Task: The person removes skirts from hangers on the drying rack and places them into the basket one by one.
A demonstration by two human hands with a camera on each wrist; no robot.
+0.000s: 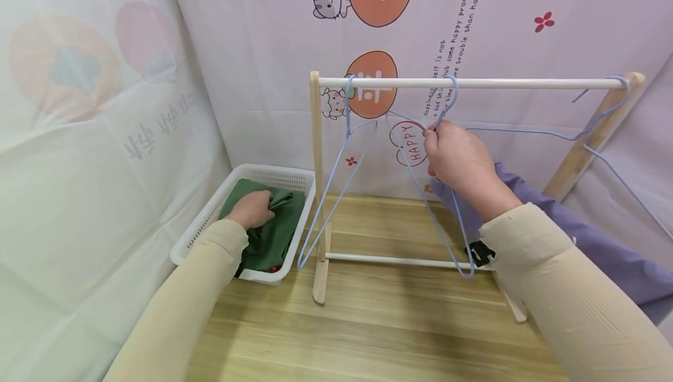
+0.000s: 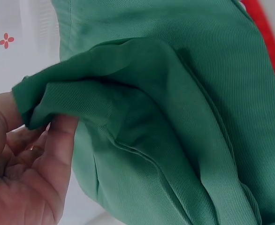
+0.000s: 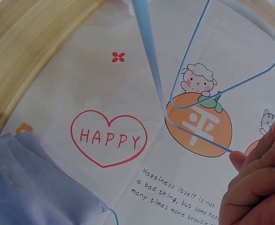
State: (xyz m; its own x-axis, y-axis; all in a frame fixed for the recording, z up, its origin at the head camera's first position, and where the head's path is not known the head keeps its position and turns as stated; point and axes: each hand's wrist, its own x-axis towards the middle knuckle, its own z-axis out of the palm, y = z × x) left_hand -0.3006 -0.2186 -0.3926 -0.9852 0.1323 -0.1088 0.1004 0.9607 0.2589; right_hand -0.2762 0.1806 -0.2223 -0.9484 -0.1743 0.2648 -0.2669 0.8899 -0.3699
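In the head view my left hand (image 1: 253, 209) reaches into a white basket (image 1: 177, 250) and pinches a fold of a green garment (image 1: 281, 233). The left wrist view shows the green cloth (image 2: 142, 75) bunched between thumb and fingers, part of it lifted. My right hand (image 1: 462, 151) grips a light blue hanger (image 1: 455, 93) just under its hook, which is over the rack's white rod (image 1: 515, 83). No garment is on that hanger. In the right wrist view, its wire (image 3: 203, 136) runs into the fingers of the right hand (image 3: 259, 183).
Another blue hanger (image 1: 347, 101) hangs bare at the rod's left end. At the right end, a hanger (image 1: 625, 96) hooks by the wooden post; a purple garment (image 1: 604, 247) lies behind my right forearm. Something red shows beneath the green cloth. Printed curtains surround the wooden surface (image 1: 389, 323).
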